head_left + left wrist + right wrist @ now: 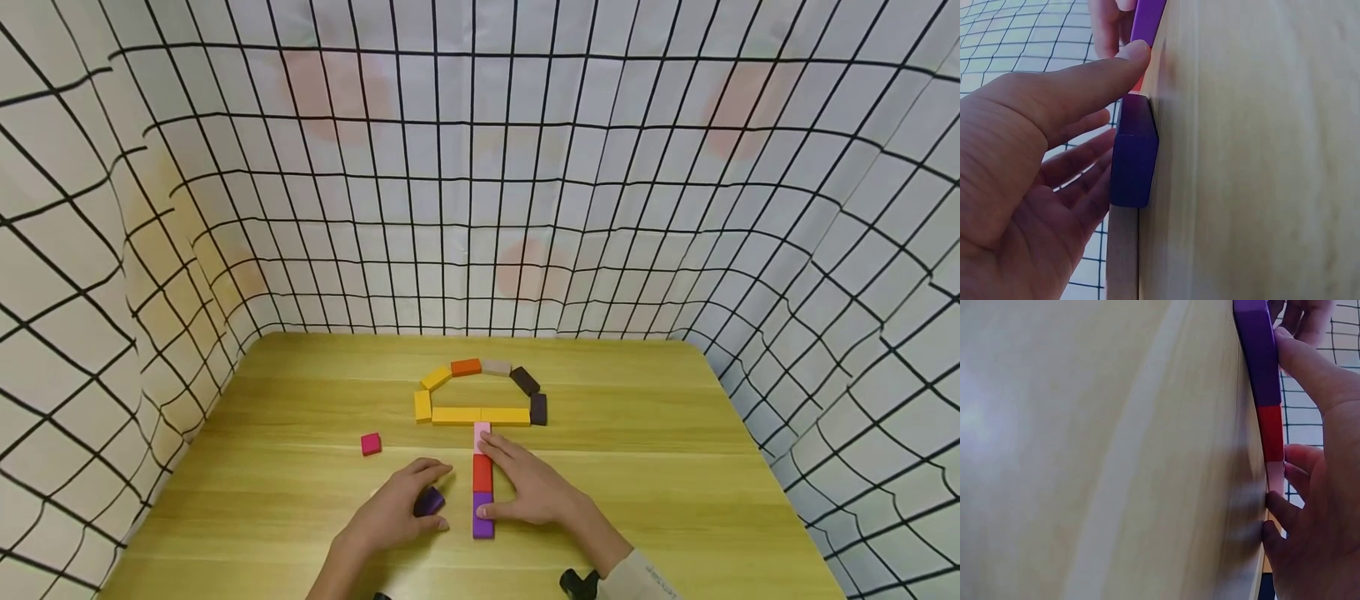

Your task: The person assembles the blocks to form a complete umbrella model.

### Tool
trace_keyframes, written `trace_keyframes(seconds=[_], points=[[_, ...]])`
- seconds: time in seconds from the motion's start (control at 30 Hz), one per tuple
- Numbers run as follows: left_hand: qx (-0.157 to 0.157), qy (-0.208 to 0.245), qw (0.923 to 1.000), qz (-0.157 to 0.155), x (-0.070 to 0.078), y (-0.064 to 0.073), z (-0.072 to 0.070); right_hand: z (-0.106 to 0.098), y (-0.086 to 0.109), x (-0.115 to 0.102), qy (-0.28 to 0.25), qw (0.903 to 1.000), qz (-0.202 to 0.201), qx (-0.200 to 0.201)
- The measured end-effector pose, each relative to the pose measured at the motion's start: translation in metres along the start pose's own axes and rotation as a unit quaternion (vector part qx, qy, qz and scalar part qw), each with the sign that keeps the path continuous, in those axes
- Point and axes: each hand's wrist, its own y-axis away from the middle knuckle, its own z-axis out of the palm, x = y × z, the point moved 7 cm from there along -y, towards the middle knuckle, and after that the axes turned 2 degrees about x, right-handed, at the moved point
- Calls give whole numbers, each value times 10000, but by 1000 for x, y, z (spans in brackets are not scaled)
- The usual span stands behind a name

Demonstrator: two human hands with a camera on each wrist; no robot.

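My right hand (536,487) lies along a straight column of blocks, its fingertips on the pink block (482,427) and its thumb at the purple block (483,528). Between those two sits a red block (482,473). To the left, my left hand (392,510) curves loosely around a dark purple block (430,502), thumb and fingers spread apart. In the left wrist view that dark block stands tilted in angle to the column, and a pale wooden block (1124,250) shows close behind it, mostly hidden by the hand in the head view.
Two yellow bars (457,415) top the column, with an arch of yellow, orange (466,367), pale and dark brown blocks (525,381) beyond. A crimson block (371,443) lies left. A black object (579,583) sits by the right sleeve. Black wire mesh (468,179) surrounds the table.
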Motion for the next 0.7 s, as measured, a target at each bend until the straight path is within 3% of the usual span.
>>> trace_keyframes(seconds=[0.3,0.53,0.7], points=[[50,-156,9999,-1,4,2,-3,0,-1,0,-98,9999,63,6],[121,-279,9994,-179,5,6,-5,1,-1,0,-175,9997,137,-23],[322,-107,9993,-181,5,8,-7,1,-1,1,-173,9997,155,-18]])
